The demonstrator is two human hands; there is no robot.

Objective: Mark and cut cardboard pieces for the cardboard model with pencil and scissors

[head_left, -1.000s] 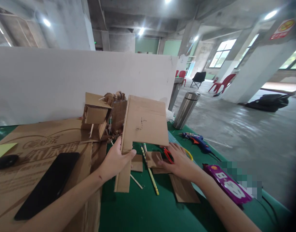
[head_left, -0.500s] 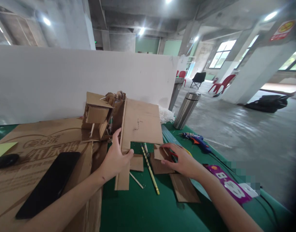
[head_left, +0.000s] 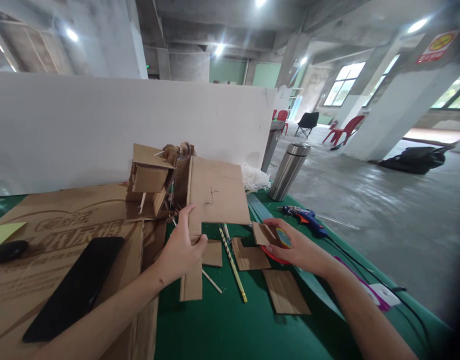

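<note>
The big cardboard [head_left: 211, 200] stands up on the green table [head_left: 230, 325], and the left hand [head_left: 181, 247] pinches its edge between thumb and fingers. The model [head_left: 158, 182] sits just past those fingers. The right hand [head_left: 295, 247] squeezes a small scrap [head_left: 263, 233], with red scissors [head_left: 277, 256] under its fingers.

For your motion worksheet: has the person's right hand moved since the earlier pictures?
Yes. The right hand has lifted off the table with a small cardboard piece, moving rightward from the pencil.
</note>
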